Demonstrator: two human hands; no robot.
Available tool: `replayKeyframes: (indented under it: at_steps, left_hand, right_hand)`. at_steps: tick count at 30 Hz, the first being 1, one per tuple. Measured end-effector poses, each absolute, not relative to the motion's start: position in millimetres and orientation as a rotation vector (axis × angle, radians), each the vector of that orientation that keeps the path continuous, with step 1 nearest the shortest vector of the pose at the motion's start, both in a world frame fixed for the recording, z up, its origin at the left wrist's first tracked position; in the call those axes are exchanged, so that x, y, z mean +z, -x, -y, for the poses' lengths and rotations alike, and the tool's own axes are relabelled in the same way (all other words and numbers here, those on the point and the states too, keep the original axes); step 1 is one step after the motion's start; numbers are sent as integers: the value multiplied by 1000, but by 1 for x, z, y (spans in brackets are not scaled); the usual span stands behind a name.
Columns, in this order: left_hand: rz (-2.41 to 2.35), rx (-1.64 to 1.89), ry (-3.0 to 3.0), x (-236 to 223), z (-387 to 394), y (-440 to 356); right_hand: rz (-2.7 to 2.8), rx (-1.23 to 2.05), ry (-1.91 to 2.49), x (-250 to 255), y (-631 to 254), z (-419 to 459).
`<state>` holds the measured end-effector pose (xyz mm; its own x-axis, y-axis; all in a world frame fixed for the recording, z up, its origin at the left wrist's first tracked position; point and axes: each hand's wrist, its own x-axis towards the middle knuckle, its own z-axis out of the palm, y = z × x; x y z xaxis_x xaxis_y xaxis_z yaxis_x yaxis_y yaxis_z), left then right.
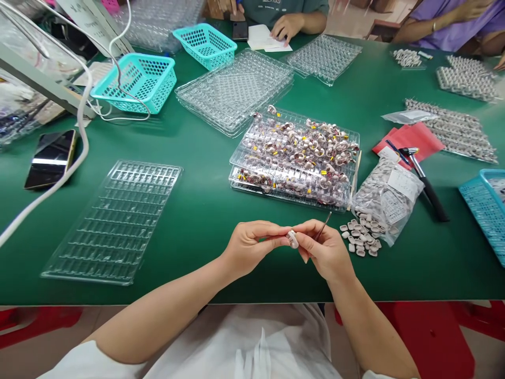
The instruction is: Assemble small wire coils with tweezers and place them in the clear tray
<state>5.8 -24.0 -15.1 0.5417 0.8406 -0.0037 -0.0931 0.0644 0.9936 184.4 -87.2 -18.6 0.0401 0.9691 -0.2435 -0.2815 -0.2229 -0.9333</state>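
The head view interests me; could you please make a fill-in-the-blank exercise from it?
The number of hands holding the small pale rounded piece is ____.
A thin dark tool is in the ____ hand.
A black, gold-edged phone lies to the person's ____.
A clear rectangular plastic tray lies on a tabletop coloured ____.

Missing words: two; right; left; green.

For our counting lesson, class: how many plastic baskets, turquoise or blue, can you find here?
3: a turquoise basket at upper left, a second turquoise basket farther back to its right, and a blue basket cut off by the right edge. Others may be hidden.
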Motion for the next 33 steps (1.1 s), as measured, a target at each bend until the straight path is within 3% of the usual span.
replayKeyframes:
  at_steps: [7, 19, 33]
  left_hand:
    - [-706, 924, -1590, -17, 22, -6]
    - [-715, 875, -1529, -16, 22, -4]
    - [-711, 651, -966, -6, 19, -6]
  right_hand:
    - [795, 1470, 1182, -19, -182, 88]
    - [830, 1434, 1162, -20, -182, 89]
    - [878, 1391, 1172, -17, -182, 89]
